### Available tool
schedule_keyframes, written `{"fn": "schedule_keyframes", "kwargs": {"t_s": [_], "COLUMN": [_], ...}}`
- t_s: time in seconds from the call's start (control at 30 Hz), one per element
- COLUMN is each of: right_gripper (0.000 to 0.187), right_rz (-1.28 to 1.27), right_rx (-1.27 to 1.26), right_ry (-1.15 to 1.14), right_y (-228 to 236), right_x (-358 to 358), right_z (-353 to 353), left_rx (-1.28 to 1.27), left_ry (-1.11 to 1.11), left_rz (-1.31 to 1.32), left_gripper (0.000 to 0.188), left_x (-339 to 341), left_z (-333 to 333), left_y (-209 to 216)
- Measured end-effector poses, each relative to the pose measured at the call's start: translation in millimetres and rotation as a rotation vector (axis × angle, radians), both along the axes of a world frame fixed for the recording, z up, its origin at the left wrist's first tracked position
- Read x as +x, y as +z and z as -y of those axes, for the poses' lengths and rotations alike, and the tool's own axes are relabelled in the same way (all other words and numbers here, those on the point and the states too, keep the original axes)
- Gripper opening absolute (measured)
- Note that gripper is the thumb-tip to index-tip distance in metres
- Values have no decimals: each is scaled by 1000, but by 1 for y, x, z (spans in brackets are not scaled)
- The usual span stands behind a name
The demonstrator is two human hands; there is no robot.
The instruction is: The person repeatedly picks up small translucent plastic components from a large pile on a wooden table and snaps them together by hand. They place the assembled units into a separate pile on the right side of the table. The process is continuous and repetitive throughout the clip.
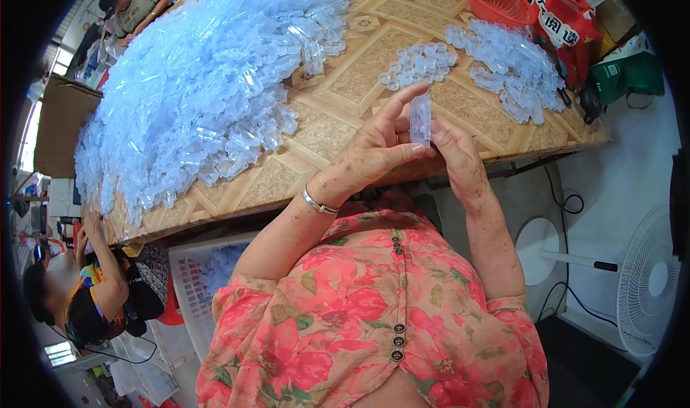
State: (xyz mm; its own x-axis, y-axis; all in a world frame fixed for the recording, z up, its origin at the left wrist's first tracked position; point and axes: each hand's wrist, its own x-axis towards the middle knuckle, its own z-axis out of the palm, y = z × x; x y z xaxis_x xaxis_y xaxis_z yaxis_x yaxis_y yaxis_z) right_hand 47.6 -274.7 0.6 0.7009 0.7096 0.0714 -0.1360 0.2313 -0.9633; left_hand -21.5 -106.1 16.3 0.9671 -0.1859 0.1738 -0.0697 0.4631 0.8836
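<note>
Both of my hands meet over the table's near edge around a small clear plastic tube [420,121], held upright. My left hand [377,142] supports it with the thumb at its lower end, while the index finger stretches up past its far side. The fingers and thumb of my right hand [458,156] close on its right side near the bottom. Beyond my hands, several small round clear caps [420,63] lie loose on the table [352,85]. To their right spreads a smaller pile of clear plastic tubes [514,67].
A large heap of clear plastic pieces [201,85] covers the table's left side. At the far right are a red basket [499,2], a red bag [568,31] and a green bag [625,74]. A white fan [655,279] stands right. Co-workers [100,286] sit left and far left.
</note>
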Motion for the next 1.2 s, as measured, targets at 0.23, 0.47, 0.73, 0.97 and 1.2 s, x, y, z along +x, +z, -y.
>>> {"fn": "schedule_keyframes", "kwargs": {"t_s": [0.23,0.47,0.73,0.97,1.2], "right_gripper": [41,48,43,36,37], "right_rz": [224,780,514,395,369], "right_rx": [-204,-308,-227,-202,-145], "right_ry": [-237,-266,-345,-339,-415], "right_y": [1,10,-9,-19,-14], "right_x": [1,5,8,8,-1], "right_z": [-9,-2,4,7,-1], "left_rx": [245,198,44,-18,-74], "left_ry": [57,151,220,212,248], "left_rz": [43,-182,-266,-320,-342], "left_gripper": [83,50,40,40,40], "left_x": [-5,-8,-11,-11,-12], "left_z": [-9,-10,-4,-2,-1], "left_y": [-10,-10,-8,-7,-10]}}
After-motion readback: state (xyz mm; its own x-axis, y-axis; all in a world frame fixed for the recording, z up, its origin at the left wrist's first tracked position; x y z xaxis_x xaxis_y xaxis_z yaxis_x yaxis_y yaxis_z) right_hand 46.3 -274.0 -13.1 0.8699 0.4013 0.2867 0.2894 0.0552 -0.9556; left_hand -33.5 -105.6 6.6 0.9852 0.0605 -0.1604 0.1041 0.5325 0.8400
